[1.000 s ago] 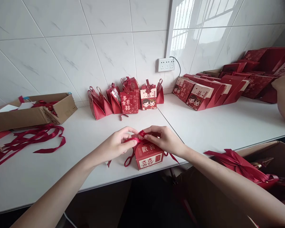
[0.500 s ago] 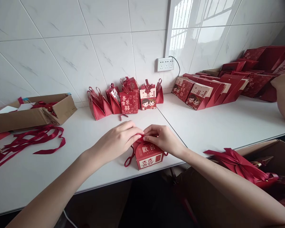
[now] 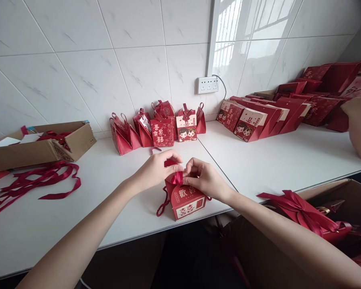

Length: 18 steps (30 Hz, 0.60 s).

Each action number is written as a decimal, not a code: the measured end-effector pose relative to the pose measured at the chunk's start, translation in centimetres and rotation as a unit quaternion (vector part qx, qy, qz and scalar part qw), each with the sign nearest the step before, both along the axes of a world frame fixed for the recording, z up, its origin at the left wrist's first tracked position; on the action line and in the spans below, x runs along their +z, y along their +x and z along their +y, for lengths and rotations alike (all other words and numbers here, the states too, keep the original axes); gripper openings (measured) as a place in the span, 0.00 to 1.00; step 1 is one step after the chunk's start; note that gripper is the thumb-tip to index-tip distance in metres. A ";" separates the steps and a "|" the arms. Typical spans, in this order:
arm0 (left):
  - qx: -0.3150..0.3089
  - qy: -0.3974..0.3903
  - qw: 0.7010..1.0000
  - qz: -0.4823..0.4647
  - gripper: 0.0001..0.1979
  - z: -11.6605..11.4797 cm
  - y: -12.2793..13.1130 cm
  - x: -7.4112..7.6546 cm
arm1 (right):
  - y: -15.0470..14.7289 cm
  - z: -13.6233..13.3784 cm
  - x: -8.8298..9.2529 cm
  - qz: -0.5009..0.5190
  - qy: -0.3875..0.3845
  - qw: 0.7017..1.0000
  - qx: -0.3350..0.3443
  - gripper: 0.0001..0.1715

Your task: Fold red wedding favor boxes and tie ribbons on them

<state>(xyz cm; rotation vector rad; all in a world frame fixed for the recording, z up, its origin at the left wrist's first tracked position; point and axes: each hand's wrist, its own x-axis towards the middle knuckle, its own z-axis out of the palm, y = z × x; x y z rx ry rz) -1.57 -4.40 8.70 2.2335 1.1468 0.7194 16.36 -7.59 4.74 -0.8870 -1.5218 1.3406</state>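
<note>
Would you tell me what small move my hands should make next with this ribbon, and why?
Probably tighten the ribbon by pulling its ends gently apart: the left hand and right hand both pinch it atop the red box, where it looks only loosely gathered.

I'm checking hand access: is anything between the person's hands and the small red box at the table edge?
Nothing visible. The left hand and right hand both pinch the ribbon on top of the red box.
</note>
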 end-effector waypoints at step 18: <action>0.006 -0.065 0.997 -0.028 0.11 -3.4 -0.3 -2.0 | -0.1 -0.2 0.4 -0.075 0.044 0.995 -0.055 0.14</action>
